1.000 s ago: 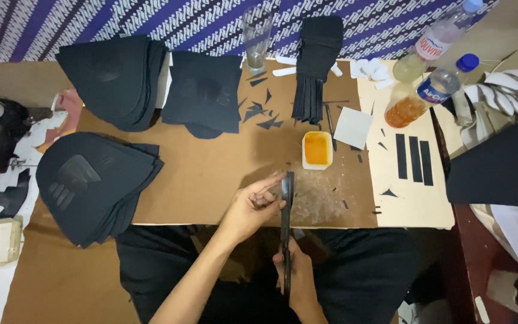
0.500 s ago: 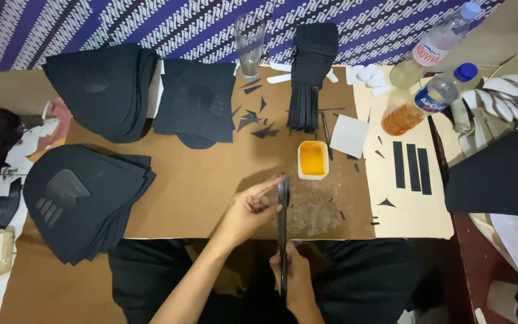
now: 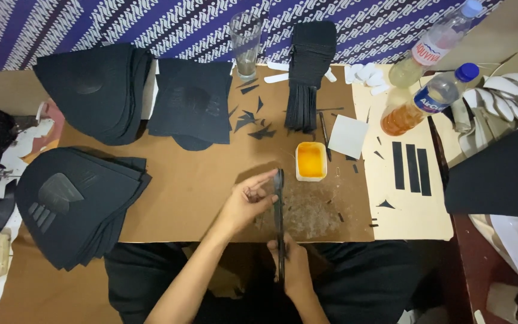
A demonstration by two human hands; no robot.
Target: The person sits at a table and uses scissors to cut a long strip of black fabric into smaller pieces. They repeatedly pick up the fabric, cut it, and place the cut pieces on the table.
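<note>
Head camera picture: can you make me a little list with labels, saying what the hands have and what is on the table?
Left hand: fingertips pinch the top end of a thin black strip
Right hand: holds the strip's lower end, near the table edge
Strip: runs straight up and down between the hands
Table: brown board
Just beyond the strip: small white tub of orange stuff
Left side: stacks of black cut pieces
Far edge: empty glass
Right side: three black strips on pale card, two bottles

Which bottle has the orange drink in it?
The blue-capped bottle, lying nearer the black strips, holds orange liquid. The other bottle, behind it, holds a pale yellowish one.
</note>
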